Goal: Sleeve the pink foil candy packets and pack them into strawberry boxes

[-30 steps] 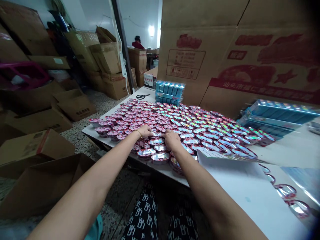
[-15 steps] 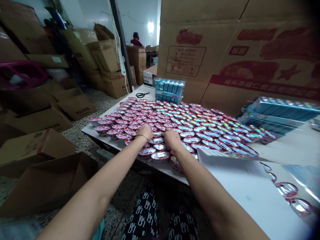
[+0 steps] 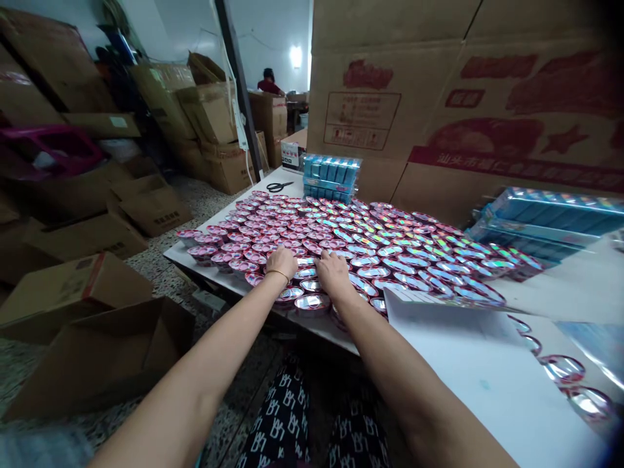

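Many small oval tubs with shiny foil lids and red rims [image 3: 312, 302] stand packed in rows across the table. Among the front rows, my left hand [image 3: 281, 262], with a thin bangle at its wrist, rests with curled fingers on the tubs. Just to its right, my right hand [image 3: 333, 272] reaches down with bent fingers close together. A narrow strip of tubs [image 3: 305, 261] shows between the two hands. Both sets of fingertips are hidden, so what they grip cannot be made out.
Clear packs of blue boxes [image 3: 329, 175] stand at the back, and more blue packs [image 3: 541, 218] at right. Black scissors [image 3: 279, 186] lie at the far left. A white sheet [image 3: 468, 364] covers the front right. A large carton [image 3: 439, 97] walls the back; open cartons [image 3: 102, 357] crowd the floor.
Both hands stay at nearly the same spot among the tubs, with only slight finger movement. The view has shifted slightly.
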### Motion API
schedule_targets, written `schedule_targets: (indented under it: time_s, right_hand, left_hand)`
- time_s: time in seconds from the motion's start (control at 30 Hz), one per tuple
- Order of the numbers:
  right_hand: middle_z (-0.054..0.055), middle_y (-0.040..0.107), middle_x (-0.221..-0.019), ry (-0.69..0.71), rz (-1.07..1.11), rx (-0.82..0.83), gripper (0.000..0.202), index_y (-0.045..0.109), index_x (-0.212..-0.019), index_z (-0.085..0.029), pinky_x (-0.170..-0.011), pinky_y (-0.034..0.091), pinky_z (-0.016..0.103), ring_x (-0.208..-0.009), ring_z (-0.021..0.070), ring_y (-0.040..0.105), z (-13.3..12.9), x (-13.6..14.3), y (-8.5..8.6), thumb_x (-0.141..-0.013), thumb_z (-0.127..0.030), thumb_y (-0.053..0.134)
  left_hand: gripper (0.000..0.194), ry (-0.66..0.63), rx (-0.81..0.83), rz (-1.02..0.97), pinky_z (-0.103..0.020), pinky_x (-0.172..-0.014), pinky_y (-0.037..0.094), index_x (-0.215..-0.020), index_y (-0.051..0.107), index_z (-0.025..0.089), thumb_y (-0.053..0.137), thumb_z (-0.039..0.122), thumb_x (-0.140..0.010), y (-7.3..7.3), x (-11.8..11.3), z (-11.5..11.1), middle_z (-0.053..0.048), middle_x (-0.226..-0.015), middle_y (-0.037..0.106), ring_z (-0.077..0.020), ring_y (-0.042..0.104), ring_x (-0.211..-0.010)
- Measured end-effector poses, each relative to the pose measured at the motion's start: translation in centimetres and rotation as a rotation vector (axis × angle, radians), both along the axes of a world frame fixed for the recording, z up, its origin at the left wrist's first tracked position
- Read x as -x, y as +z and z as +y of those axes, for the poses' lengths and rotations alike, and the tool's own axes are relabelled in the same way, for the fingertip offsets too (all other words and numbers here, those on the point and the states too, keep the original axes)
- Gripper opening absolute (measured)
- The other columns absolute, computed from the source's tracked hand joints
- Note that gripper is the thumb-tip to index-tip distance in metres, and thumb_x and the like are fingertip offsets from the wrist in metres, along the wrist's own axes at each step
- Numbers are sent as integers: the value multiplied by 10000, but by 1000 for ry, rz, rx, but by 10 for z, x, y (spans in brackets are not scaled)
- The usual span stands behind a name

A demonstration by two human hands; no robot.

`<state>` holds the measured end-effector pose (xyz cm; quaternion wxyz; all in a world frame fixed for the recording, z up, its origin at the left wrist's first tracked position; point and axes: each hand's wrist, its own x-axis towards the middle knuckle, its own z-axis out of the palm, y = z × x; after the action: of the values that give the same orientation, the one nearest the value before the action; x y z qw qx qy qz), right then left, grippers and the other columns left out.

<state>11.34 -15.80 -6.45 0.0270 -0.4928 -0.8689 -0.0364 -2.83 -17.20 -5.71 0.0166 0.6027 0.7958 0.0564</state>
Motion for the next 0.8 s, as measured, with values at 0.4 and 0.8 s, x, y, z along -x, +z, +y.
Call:
schedule_targets:
  time_s: [0.4,0.8]
  right_hand:
    - [135,544,-1078,2,8,-3,305,648,-941,-174,-772,339,341,-963,224,476,1,-1,1,-831,-156,364]
    - [85,586,-1083,-18,70,60,372,560,-1145,-246,-711,399,279,-834,178,587,12,-37,63,-822,-153,400]
  left_hand:
    - [304,-260,-81,69,-318,-793,404,-971,636,239,423,169,-766,7,5,-17,-71,-1023,551,-209,499,-960]
    - [281,-278,-103,65,-321,-773,386,-981,639,223,438,212,-785,6,-14,-25,-76,-985,578,-210,515,-930]
